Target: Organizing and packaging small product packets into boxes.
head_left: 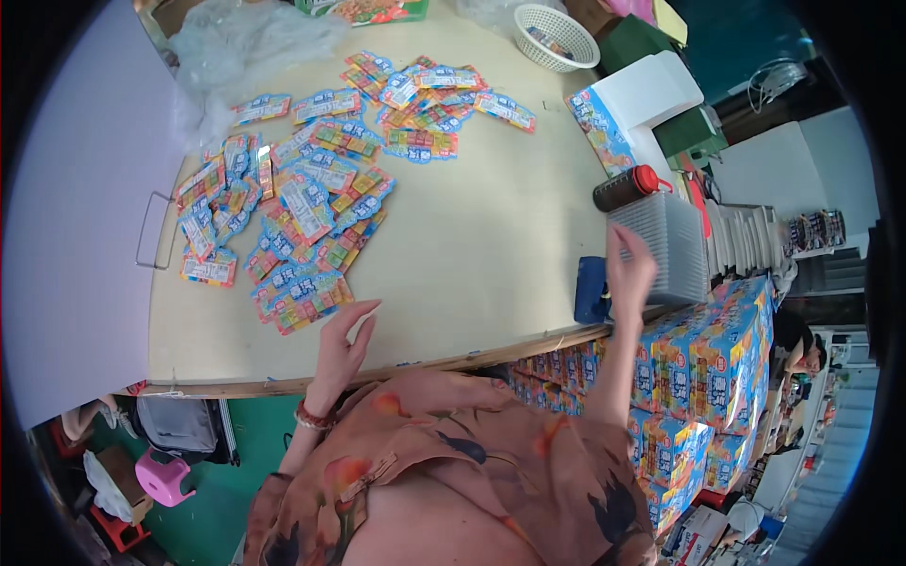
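My left hand (pixel 342 355) hovers at the table's near edge, thumb and fingers apart, with nothing in it. Just beyond its fingertips lies a pile of colourful flat candy packs (pixel 307 208) with blue scalloped cards, some face up and some turned over. A second heap of the same packs (pixel 429 99) is farther back. On the right, my right hand (pixel 630 274) is raised beside a stack of clear ribbed plastic trays (pixel 665 247), its fingers stretched and apart, holding nothing that I can see. A dark blue object (pixel 591 291) sits by that wrist, its kind unclear.
A dark bottle with a red lid (pixel 625 189) lies by the trays. Behind it are an open display box (pixel 604 132) and a white basket (pixel 557 40). Clear plastic bags (pixel 250 57) fill the far left. Printed cartons (pixel 703 363) are stacked right; a pink stool (pixel 163 478) stands below left.
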`<state>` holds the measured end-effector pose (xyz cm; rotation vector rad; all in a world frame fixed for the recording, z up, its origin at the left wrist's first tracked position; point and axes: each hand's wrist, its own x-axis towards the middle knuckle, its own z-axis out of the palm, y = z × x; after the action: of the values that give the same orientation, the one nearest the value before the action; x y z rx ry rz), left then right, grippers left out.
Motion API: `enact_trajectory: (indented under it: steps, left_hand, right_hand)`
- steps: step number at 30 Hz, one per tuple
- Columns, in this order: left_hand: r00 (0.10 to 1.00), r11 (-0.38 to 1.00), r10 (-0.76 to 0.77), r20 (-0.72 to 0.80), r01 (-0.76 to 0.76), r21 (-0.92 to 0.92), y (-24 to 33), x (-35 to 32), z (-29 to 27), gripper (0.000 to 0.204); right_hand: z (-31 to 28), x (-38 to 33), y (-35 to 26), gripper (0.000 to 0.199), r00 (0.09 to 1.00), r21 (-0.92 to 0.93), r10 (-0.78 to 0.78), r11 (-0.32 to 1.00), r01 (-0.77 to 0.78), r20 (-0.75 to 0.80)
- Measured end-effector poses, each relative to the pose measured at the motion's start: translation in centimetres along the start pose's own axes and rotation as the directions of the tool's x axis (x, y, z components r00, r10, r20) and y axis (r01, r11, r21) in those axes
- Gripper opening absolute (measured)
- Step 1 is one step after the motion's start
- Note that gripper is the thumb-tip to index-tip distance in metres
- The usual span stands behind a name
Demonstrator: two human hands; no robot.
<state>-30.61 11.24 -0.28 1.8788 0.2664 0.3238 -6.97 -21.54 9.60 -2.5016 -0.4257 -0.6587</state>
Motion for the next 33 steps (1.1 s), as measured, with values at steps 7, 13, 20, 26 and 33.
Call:
enact_trajectory:
  steps: [7, 13, 20, 26, 33]
  left_hand:
    - [0.971, 0.961, -0.137, -0.194, 0.177, 0.211, -2.3, -3.3, -3.4, 0.023]
    - [0.927, 0.937, -0.28, -0.249, 0.32, 0.14, -2.7, -2.9, -2.3, 0.023]
    - [0.963, 0.951, -0.171, -0.21, 0.217, 0.222, -2.4, 3.2, -1.7, 0.024]
    - [0.985, 0.991, -0.097, -0.144, 0.109, 0.08, 0.0, 9.1, -0.2, 0.029]
    - [0.984, 0.871, -0.174, -0.046, 0.132, -0.473, 3.0, 19.4, 5.9, 0.108]
  right_hand:
    - [17.3, 12.6, 7.6, 0.039, 0.992, -0.005, -0.051, 0.999, 0.052, 0.112]
    - [23.5, 23.4, 18.4, 0.071, 0.929, -0.578, 0.367, 0.751, -0.319, -0.036]
    - [23.6, 24.5, 22.8, 0.046, 0.812, -0.764, 0.578, 0.484, -0.427, -0.087]
    - [21.0, 24.4, 15.1, 0.016, 0.981, -0.538, -0.15, 0.841, 0.062, -0.122]
    - [18.2, 15.8, -8.4, 0.004, 0.875, -0.181, -0.485, 0.859, 0.478, 0.009]
